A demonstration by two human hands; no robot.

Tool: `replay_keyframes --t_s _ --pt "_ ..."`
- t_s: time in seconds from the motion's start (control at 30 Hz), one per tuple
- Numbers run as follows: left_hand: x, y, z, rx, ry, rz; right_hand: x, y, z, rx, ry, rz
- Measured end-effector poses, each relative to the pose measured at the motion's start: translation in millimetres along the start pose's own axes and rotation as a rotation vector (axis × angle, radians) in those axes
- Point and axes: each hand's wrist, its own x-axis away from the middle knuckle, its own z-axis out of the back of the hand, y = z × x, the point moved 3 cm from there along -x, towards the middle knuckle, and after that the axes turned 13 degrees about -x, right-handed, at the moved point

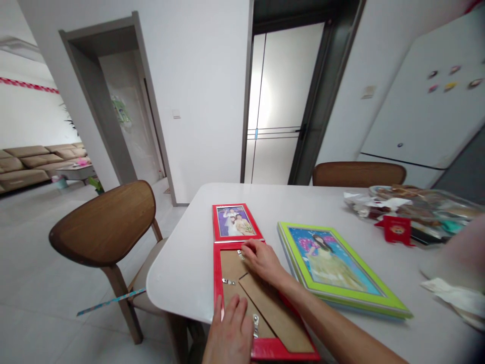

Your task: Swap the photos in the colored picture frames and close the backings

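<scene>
A red picture frame (pixel 217 268) lies face down on the table, its brown backing board (pixel 233 268) and hinged stand (pixel 273 313) facing up. Small metal clips (pixel 228 281) sit along the board's edges. My left hand (pixel 230 328) rests on the frame's near left part, fingers stretched and slightly spread. At the far edge my right hand (pixel 263 260) has its fingers bent and pressed together beside a metal clip; what lies under the fingertips is hidden. Just beyond, touching or nearly so, a smaller red-framed photo (pixel 235 222) lies face up.
To the right lies a stack of frames topped by a lime-green framed photo (pixel 333 260). Plastic-wrapped items (pixel 417 202) and a red card (pixel 397 230) are at the far right. Wooden chairs (pixel 109 222) stand at the left and behind the white table (pixel 182 273).
</scene>
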Motion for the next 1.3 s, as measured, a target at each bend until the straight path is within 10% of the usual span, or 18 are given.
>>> replay_keyframes --t_s 0.23,0.43,0.57,0.7,0.9,1.3 --pt "12.8 -4.4 17.1 0.075 0.273 -0.049 60.0 16.9 58.3 -0.726 0.381 -0.269" --pt "15.5 16.5 41.8 0.524 0.569 0.151 105.0 -21.8 -8.6 -1.423 0.04 -0.568" --pt "0.4 40.3 49.2 0.726 0.621 0.134 100.9 -30.9 -4.3 -1.581 0.217 -0.556" --pt "-27.3 52.5 66.4 1.048 0.664 0.077 84.8 -0.8 69.5 -1.448 0.435 -0.382" --pt "-91.8 77.0 45.1 1.234 0.457 -0.067 66.0 69.4 172.0 -0.734 0.406 -0.554" --pt "-128.5 72.9 11.6 0.655 0.419 0.106 49.8 133.4 196.6 -0.154 0.438 -0.557"
